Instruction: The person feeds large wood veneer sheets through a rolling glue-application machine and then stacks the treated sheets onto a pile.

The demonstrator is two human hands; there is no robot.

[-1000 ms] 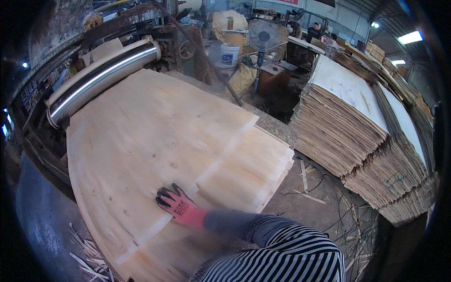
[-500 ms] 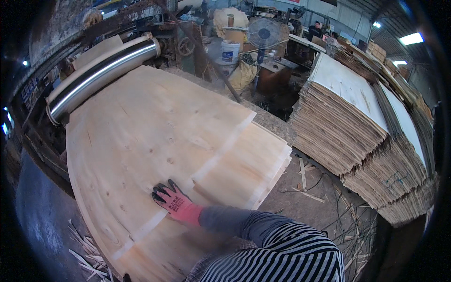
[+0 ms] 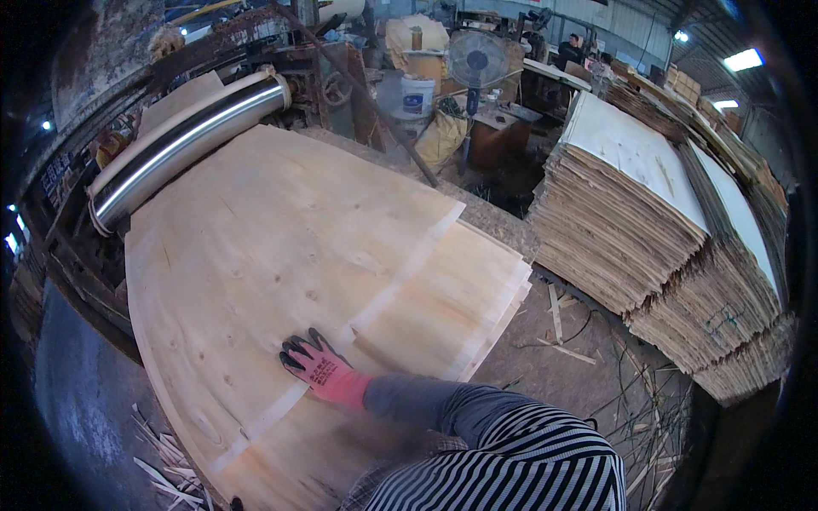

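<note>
My right hand (image 3: 324,370), in a pink glove with black fingertips, lies flat on a broad sheet of pale wood veneer (image 3: 256,221). Its fingers are stretched out, slightly apart, and hold nothing. Just beyond the fingers, the sheet shows knots and grain. A lighter band crosses the veneer beside the hand, where sheet edges seem to overlap. At its far end the veneer reaches a shiny metal roller (image 3: 192,149). My left hand cannot be made out; only a small dark tip shows at the lower edge, too little to identify.
Tall stacks of veneer (image 3: 622,230) stand at the right. Wood strips (image 3: 567,349) litter the floor there, and more scraps (image 3: 175,468) lie at lower left. Behind are a fan (image 3: 477,61), a white bucket (image 3: 417,95) and a slanting metal bar (image 3: 383,119). A person (image 3: 569,53) is far back.
The view has shifted slightly. My right hand stays flat on the veneer at almost the same spot. A red and yellow shape shows more clearly behind the roller's left end.
</note>
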